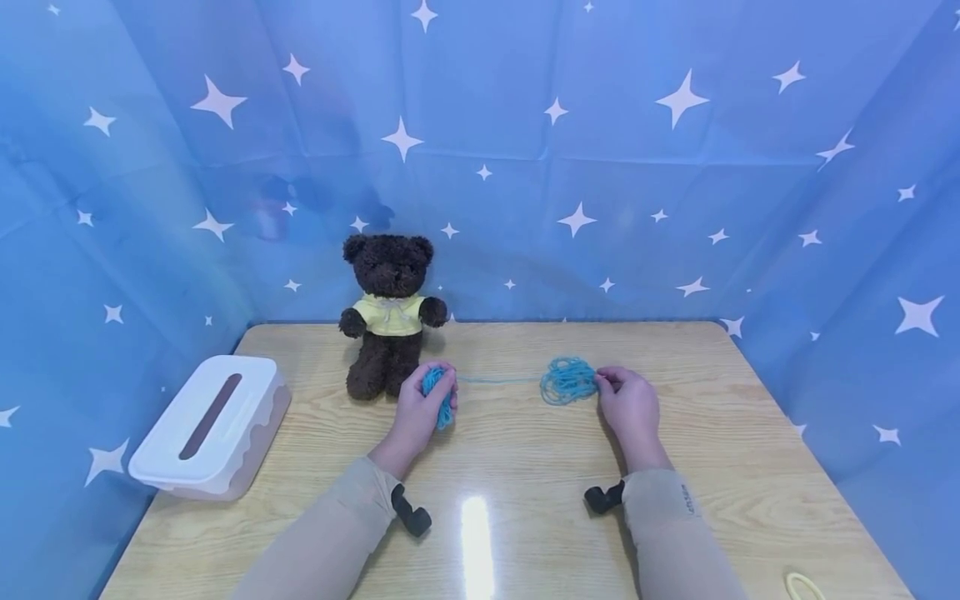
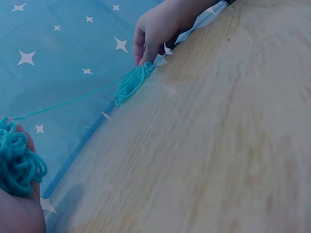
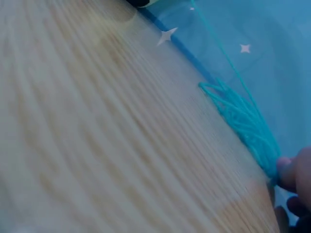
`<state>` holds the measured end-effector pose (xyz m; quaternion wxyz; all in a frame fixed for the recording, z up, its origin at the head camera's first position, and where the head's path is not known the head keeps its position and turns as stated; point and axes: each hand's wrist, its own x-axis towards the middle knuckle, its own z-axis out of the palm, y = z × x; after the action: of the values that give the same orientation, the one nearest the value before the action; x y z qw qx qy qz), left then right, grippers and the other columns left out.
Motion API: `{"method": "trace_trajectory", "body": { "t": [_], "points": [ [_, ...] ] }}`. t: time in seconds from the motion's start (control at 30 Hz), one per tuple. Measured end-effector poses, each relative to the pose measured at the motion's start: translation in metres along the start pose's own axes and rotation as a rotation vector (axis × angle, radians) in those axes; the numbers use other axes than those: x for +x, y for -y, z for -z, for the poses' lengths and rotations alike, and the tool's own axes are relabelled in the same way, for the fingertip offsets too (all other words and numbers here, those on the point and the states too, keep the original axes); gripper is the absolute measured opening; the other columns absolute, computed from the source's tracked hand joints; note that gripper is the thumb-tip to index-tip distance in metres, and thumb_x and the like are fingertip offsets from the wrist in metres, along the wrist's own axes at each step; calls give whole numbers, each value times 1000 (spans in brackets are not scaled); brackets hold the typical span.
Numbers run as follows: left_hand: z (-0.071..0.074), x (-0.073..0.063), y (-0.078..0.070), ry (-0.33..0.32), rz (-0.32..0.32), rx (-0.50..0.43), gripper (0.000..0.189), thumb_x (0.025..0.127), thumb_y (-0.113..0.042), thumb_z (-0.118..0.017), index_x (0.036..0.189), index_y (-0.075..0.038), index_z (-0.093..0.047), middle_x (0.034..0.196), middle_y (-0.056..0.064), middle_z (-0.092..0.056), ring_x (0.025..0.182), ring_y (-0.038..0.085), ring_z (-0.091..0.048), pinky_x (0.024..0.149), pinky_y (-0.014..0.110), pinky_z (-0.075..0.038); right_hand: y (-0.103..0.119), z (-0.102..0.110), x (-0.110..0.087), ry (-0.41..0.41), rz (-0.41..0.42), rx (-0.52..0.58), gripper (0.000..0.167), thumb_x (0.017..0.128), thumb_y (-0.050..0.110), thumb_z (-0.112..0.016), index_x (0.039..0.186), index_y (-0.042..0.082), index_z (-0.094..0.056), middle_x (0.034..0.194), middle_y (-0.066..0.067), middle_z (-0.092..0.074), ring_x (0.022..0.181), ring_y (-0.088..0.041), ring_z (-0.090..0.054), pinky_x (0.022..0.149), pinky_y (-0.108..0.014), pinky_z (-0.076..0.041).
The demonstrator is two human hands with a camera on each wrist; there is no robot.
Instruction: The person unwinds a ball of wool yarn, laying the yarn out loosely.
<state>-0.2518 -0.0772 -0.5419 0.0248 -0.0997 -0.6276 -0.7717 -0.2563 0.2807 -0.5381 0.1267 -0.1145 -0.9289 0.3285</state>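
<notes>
Head view, nearest first: a pale yellow loop (image 1: 807, 580) sits by the desk's (image 1: 540, 475) near right corner, cut off by the frame. Farther in, the left hand (image 1: 418, 406) curls its fingers round a blue yarn bundle (image 1: 435, 383), hiding part of it; the left wrist view crops this hand. The right hand (image 1: 632, 406) pinches the right end of a looser yarn tangle (image 1: 568, 382) between thumb and fingertips; its lower fingers are too dark to make out, and I can't tell whether the tangle touches the wood. One strand (image 1: 495, 381) spans the two. Along the left edge stands a white box (image 1: 168, 433). A teddy bear (image 1: 390, 275), one foot partly behind the left hand, sits near the far edge.
</notes>
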Motion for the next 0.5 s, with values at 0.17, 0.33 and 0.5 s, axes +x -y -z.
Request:
{"method": "trace_trajectory", "body": {
  "t": [0.17, 0.33, 0.5],
  "points": [
    [0, 0, -2, 1, -3, 7, 18, 113, -21, -66, 116, -4, -65, 91, 9, -68, 67, 11, -67, 60, 25, -62, 5, -2, -1, -50, 23, 13, 32, 113, 29, -64, 135, 9, -75, 133, -20, -71, 109, -38, -74, 91, -54, -59],
    [0, 0, -4, 2, -7, 13, 16, 112, -20, -66, 116, -4, -65, 93, 21, -68, 67, 11, -67, 59, 25, -62, 12, -5, -4, -124, 178, 59, 30, 112, 36, -64, 111, 10, -79, 103, -11, -75, 83, -26, -68, 75, -39, -54],
    [0, 0, -3, 8, 5, 0, 19, 112, -19, -66, 118, -1, -64, 94, 21, -68, 67, 11, -67, 60, 25, -62, 22, -9, -10, 46, 378, 21, 43, 113, 43, -63, 77, 19, -70, 67, 2, -61, 61, -13, -50, 63, -29, -44]
  ]
}}
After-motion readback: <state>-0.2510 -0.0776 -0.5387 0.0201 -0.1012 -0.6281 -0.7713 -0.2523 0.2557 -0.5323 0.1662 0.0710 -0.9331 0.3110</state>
